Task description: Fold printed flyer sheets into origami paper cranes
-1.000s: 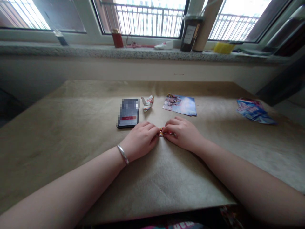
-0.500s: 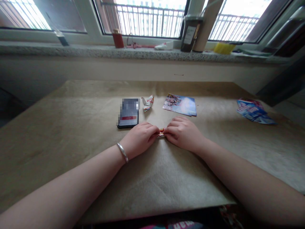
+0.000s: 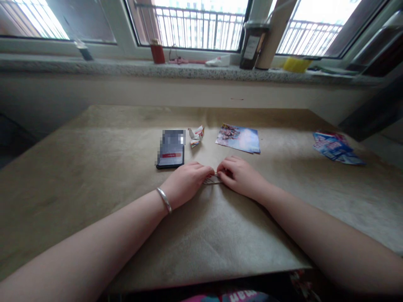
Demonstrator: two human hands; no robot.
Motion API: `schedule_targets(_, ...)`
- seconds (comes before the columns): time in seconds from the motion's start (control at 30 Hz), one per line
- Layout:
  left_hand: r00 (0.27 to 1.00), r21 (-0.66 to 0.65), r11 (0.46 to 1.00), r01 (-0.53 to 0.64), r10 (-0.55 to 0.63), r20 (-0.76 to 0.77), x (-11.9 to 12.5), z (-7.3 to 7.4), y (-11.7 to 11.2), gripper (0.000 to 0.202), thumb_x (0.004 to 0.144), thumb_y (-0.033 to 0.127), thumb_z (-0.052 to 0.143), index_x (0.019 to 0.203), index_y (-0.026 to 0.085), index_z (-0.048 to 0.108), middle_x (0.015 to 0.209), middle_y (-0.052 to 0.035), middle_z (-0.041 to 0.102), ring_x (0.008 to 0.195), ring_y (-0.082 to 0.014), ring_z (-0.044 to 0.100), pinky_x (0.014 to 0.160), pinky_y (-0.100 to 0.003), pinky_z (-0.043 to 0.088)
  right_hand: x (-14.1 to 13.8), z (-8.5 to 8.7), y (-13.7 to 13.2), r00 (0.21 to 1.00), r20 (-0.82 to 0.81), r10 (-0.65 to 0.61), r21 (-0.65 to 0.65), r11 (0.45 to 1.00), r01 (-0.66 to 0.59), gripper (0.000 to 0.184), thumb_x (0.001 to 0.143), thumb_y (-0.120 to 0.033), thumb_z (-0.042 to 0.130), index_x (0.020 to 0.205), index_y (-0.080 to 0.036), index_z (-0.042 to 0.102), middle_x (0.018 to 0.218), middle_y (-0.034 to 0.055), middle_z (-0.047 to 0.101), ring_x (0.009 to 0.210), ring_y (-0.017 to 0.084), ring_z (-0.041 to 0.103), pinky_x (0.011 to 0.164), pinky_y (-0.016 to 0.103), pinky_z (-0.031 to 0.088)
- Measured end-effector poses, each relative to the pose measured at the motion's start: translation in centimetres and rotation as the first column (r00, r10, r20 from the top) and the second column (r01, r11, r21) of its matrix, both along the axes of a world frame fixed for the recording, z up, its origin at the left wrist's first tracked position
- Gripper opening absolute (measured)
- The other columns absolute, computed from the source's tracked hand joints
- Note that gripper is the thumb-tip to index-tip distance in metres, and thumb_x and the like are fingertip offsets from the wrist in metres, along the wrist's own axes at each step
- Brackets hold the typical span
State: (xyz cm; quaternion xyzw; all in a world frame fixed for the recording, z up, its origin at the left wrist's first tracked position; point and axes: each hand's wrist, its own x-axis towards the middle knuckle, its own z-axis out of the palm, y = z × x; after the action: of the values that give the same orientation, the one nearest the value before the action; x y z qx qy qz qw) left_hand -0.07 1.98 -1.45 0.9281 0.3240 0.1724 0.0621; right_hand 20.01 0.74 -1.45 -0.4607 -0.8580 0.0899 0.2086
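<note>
My left hand (image 3: 186, 183) and my right hand (image 3: 242, 176) rest side by side on the brown paper-covered table (image 3: 94, 167), fingertips meeting in the middle. Both pinch a small folded piece of paper (image 3: 212, 180), mostly hidden under the fingers; only a pale edge shows between them. A silver bracelet (image 3: 164, 200) circles my left wrist. Just beyond my left hand lies a dark phone (image 3: 171, 148), and beside it a small folded paper figure (image 3: 196, 136).
A colourful printed sheet (image 3: 238, 138) lies behind my right hand, and more printed sheets (image 3: 335, 147) sit at the far right. The windowsill (image 3: 189, 69) holds a red can (image 3: 157, 50), a dark jar (image 3: 250, 45) and a yellow object (image 3: 296, 63).
My hands have drawn a little closer together over the folded paper. Its red-printed side showed between the fingers before; now only a pale edge is visible.
</note>
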Motion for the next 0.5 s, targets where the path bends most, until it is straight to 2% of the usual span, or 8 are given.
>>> schedule_targets(0.17,0.999,-0.011,1.000,-0.021,0.022,0.032,-0.14,0.00,-0.17,0.019,0.090,0.017,0.045,0.098,0.018,0.062,0.085,-0.0042,0.067,0.079,-0.0162,0.062,0.074,-0.028,0.049,0.03,-0.36,0.28,0.999,-0.027,-0.020,-0.017,1.000,0.019,0.012,0.084,-0.021,0.051,0.081,-0.016,0.061,0.079,0.0062,0.061,0.081,0.018,0.053,0.074,0.029,0.040)
schedule_targets(0.27,0.998,0.010,1.000,0.005,-0.005,0.057,-0.17,0.01,-0.19,0.018,0.089,0.015,0.046,0.097,0.018,0.062,0.089,-0.0046,0.068,0.080,-0.0162,0.061,0.074,-0.028,0.049,0.09,-0.64,0.44,0.999,-0.039,-0.033,-0.017,0.999,0.033,0.012,0.084,-0.023,0.051,0.082,-0.017,0.061,0.080,0.0056,0.062,0.080,0.018,0.054,0.074,0.029,0.040)
schedule_targets(0.37,0.998,0.020,1.000,0.024,-0.025,0.062,-0.12,-0.04,-0.07,0.019,0.087,0.013,0.048,0.098,0.016,0.062,0.091,-0.0053,0.068,0.083,-0.0170,0.061,0.077,-0.029,0.049,0.15,-0.78,0.53,0.998,-0.054,-0.037,-0.021,0.999,0.035,0.011,0.083,-0.023,0.053,0.080,-0.017,0.061,0.078,0.0051,0.061,0.078,0.017,0.053,0.072,0.028,0.040)
schedule_targets(0.5,0.998,-0.014,1.000,-0.009,0.010,0.065,-0.01,-0.05,0.09,0.022,0.086,0.013,0.050,0.106,0.014,0.059,0.091,-0.0072,0.068,0.088,-0.0186,0.060,0.081,-0.033,0.050,0.12,-0.64,0.44,0.997,-0.068,-0.029,-0.012,1.000,0.028,0.011,0.082,-0.022,0.053,0.080,-0.017,0.062,0.077,0.0050,0.060,0.076,0.016,0.053,0.071,0.027,0.040)
